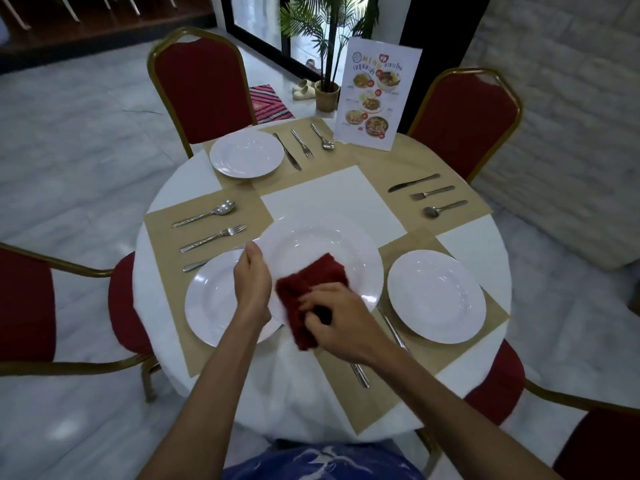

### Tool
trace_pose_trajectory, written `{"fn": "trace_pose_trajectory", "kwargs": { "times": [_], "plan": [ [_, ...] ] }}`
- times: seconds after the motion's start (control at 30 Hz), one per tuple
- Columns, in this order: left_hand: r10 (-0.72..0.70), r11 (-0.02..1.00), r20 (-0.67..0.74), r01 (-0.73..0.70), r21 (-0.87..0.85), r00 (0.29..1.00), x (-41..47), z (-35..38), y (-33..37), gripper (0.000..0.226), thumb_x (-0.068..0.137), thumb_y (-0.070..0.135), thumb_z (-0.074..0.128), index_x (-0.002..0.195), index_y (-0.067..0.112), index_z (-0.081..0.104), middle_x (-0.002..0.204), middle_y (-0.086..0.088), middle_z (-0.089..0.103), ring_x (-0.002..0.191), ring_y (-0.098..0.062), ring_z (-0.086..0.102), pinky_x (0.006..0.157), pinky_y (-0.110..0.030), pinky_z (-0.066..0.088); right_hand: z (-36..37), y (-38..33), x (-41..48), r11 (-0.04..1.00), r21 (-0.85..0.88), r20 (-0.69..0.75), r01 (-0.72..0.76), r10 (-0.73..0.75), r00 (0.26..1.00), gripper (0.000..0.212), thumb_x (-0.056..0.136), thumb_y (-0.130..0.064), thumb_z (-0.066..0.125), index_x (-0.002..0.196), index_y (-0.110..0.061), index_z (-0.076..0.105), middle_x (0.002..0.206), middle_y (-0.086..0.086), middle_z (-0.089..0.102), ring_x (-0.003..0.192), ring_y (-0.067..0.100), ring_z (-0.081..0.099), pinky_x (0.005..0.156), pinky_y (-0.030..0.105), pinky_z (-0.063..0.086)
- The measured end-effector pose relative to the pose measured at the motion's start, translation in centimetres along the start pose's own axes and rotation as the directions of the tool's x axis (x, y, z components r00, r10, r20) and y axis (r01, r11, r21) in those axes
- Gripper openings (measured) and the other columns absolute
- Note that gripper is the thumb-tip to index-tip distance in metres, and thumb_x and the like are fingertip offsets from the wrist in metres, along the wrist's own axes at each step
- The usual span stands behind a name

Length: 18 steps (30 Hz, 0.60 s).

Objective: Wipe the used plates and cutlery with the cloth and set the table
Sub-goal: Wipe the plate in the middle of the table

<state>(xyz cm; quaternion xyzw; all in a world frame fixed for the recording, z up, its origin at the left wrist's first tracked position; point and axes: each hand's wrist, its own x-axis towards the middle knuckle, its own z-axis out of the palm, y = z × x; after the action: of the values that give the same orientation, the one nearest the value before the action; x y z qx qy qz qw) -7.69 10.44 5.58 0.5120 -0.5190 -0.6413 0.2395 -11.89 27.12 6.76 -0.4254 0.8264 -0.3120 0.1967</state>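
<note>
Left hand (252, 282): fingers curled, thumb on top, pinching the rim of a white plate (322, 244). Plate is held over the near middle of the bench (180, 181), overlapping a second plate (214, 303) in view. Right hand (334, 318): fingers curled round a dark red cloth (311, 282), which lies against the held plate's near part.

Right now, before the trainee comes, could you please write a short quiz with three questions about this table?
1. True or false: the left hand holds the red cloth.
2. Besides the held plate, how many more lie on the table?
3. The knife, fork and spoon on the far right lack: A a plate, B a mat, C a chair.

Key: 1 false, the right hand holds it; 2 three; 3 A.
</note>
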Motion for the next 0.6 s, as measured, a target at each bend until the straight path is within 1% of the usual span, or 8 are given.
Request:
{"fn": "trace_pose_trajectory", "kwargs": {
  "times": [0.1, 0.17, 0.23, 0.37, 0.43, 0.47, 0.53, 0.6],
  "plan": [
    [-0.025, 0.999, 0.041, 0.026, -0.025, 0.999, -0.2, -0.3, -0.4, 0.045, 0.103, 0.05, 0.031, 0.126, 0.026, 0.061, 0.12, 0.003, 0.063, 0.106, -0.02, 0.058, 0.09, -0.033, 0.046, -2.2, 3.4, 1.3, 0.969, -0.238, -0.095, -0.069, 0.047, 0.994, 0.028, 0.079, -0.035, 0.05, 0.089, -0.017, 0.068, 0.095, 0.0, 0.065, 0.097, 0.025, 0.055, 0.087, 0.043, 0.047],
    [-0.006, 0.999, 0.093, 0.002, 0.046, 0.996, -1.6, 1.0, -1.3, 0.052, 0.098, 0.056, 0.03, 0.122, 0.023, 0.063, 0.119, 0.002, 0.065, 0.109, -0.022, 0.059, 0.096, -0.039, 0.049, -2.5, 3.5, 4.1, 0.935, -0.282, -0.202, -0.216, 0.163, 0.966, 0.021, 0.087, -0.022, 0.056, 0.104, -0.013, 0.065, 0.11, 0.006, 0.06, 0.105, 0.03, 0.052, 0.093, 0.042, 0.041],
    [0.023, 0.993, 0.121, -0.037, 0.113, 0.992, -3.0, 2.1, -1.9, 0.049, 0.099, 0.052, 0.031, 0.106, 0.017, 0.064, 0.105, 0.001, 0.067, 0.105, -0.023, 0.059, 0.095, -0.04, 0.049, -1.4, 2.0, 5.6, 0.938, -0.213, -0.24, -0.272, 0.22, 0.946, 0.027, 0.088, -0.014, 0.06, 0.116, -0.012, 0.061, 0.123, 0.007, 0.057, 0.111, 0.029, 0.048, 0.1, 0.038, 0.038],
    [0.005, 0.994, 0.041, -0.01, 0.108, 0.999, -1.7, 0.7, -0.7, 0.043, 0.1, 0.05, 0.035, 0.101, 0.02, 0.066, 0.111, -0.003, 0.068, 0.104, -0.025, 0.061, 0.094, -0.039, 0.05, 0.8, -0.4, 1.7, 0.998, -0.065, 0.027, 0.021, -0.019, 0.999, 0.04, 0.077, -0.023, 0.057, 0.115, -0.02, 0.069, 0.113, 0.002, 0.068, 0.105, 0.023, 0.056, 0.098, 0.04, 0.044],
    [-0.049, 0.999, 0.032, 0.048, 0.014, 0.998, -0.6, -0.9, -0.2, 0.035, 0.102, 0.049, 0.036, 0.098, 0.027, 0.063, 0.102, 0.003, 0.067, 0.093, -0.017, 0.062, 0.078, -0.032, 0.051, -0.6, 1.0, 0.3, 0.982, -0.186, 0.089, -0.009, 0.026, 0.996, 0.037, 0.078, -0.035, 0.056, 0.112, -0.031, 0.072, 0.108, -0.005, 0.071, 0.105, 0.02, 0.057, 0.097, 0.039, 0.042],
    [-0.056, 0.998, 0.043, 0.056, 0.001, 0.998, -0.5, -1.3, -0.1, 0.033, 0.103, 0.048, 0.036, 0.101, 0.028, 0.062, 0.098, 0.006, 0.065, 0.089, -0.015, 0.061, 0.071, -0.029, 0.049, -1.6, 2.0, 0.7, 0.948, -0.314, 0.04, -0.055, 0.071, 0.997, 0.035, 0.078, -0.038, 0.057, 0.109, -0.034, 0.073, 0.108, -0.006, 0.07, 0.108, 0.022, 0.056, 0.096, 0.039, 0.039],
    [-0.052, 0.998, 0.085, 0.05, 0.024, 0.995, -1.2, -1.0, -0.8, 0.038, 0.103, 0.05, 0.034, 0.114, 0.028, 0.063, 0.104, 0.004, 0.066, 0.095, -0.019, 0.062, 0.079, -0.033, 0.052, -2.9, 3.7, 2.1, 0.856, -0.471, -0.12, -0.213, 0.177, 0.977, 0.03, 0.08, -0.034, 0.06, 0.108, -0.033, 0.07, 0.113, -0.004, 0.066, 0.114, 0.027, 0.052, 0.095, 0.04, 0.035],
    [-0.052, 0.997, 0.122, 0.044, 0.064, 0.991, -2.7, 0.5, -1.6, 0.041, 0.101, 0.052, 0.034, 0.109, 0.027, 0.066, 0.11, 0.001, 0.068, 0.102, -0.023, 0.063, 0.093, -0.042, 0.053, -2.4, 3.9, 3.8, 0.891, -0.366, -0.239, -0.268, 0.188, 0.953, 0.029, 0.084, -0.029, 0.063, 0.113, -0.028, 0.066, 0.119, 0.0, 0.061, 0.115, 0.03, 0.051, 0.097, 0.04, 0.036]
  ]
}}
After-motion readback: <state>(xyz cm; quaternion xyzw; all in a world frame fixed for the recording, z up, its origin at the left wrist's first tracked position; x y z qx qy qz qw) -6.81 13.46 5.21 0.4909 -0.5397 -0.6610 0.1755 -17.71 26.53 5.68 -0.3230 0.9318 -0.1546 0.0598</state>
